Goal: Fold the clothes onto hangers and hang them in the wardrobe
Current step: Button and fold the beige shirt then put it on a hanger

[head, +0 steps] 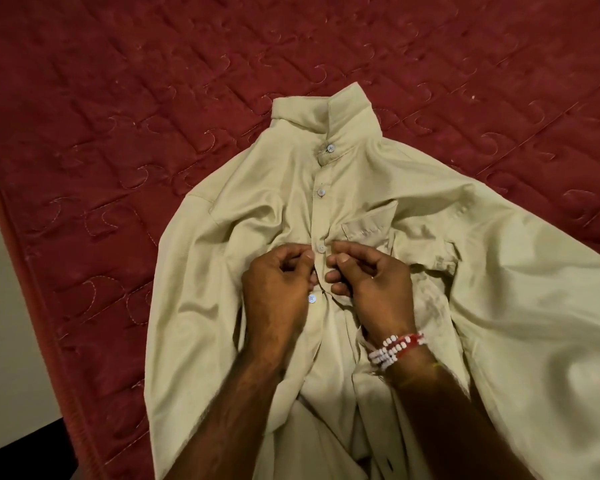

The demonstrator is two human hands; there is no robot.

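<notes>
A beige button-up shirt (257, 209) lies face up on the bed, collar pointing away from me, its chest pocket to the right of the placket. The top buttons are fastened down to one just above my fingers; another button shows below my left hand. My left hand (278, 289) pinches the left edge of the placket at mid-chest. My right hand (368, 282), with a red and white bead bracelet on the wrist, pinches the right edge opposite it. No hanger and no wardrobe are in view.
A dark red quilted mattress (118, 116) fills most of the view under the shirt. Its left edge runs diagonally, with pale floor (4, 323) beyond it at the lower left.
</notes>
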